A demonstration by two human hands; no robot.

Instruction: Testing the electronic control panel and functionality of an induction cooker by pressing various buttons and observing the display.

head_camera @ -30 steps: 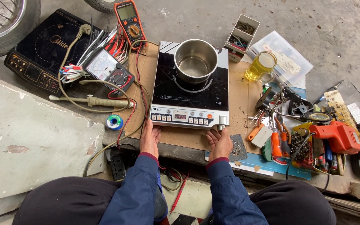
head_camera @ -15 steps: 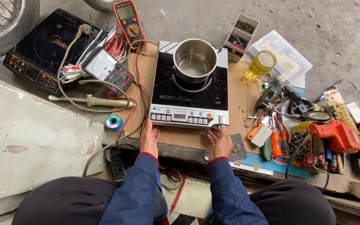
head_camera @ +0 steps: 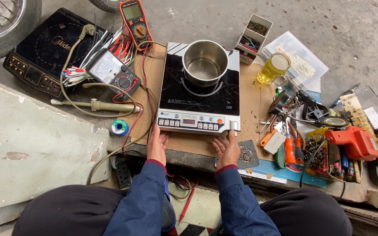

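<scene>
resting at the front edge of the induction cooker [head_camera: 199,89], both hands are open and flat, gripping nothing. left hand [head_camera: 157,145] lies palm down on the cardboard sheet [head_camera: 250,102] just under the cooker's left front corner, fingertips touching or nearly touching the control strip; can't tell which. right hand [head_camera: 227,148] lies open below the right front corner, index finger up against a small white knob [head_camera: 232,125] at the cooker's edge. contact looks likely but not certain.

cooker sits centre on the bench [head_camera: 189,153], on the cardboard, black glass top, white control panel facing the person with a red digit display lit. steel pot [head_camera: 205,62] stands upright on the cooking ring, toward the back; inside looks shiny, contents unclear.

left of cooker: analog multimeter [head_camera: 114,72] with red/black leads, orange digital multimeter [head_camera: 135,19] further back, beige soldering iron [head_camera: 97,105] lying flat, solder spool [head_camera: 119,127] near the bench edge. second black induction cooker [head_camera: 44,50] on the floor at far left, beside a wheel [head_camera: 1,22].

right of cooker: glass mug of yellow liquid [head_camera: 273,69], divided cardboard box of small parts [head_camera: 253,31], pile of hand tools, orange desoldering gun [head_camera: 353,142]. small dark pad with metal bits [head_camera: 246,154] just beside the right hand. power strip [head_camera: 121,172] hangs below the bench near the left sleeve.
</scene>
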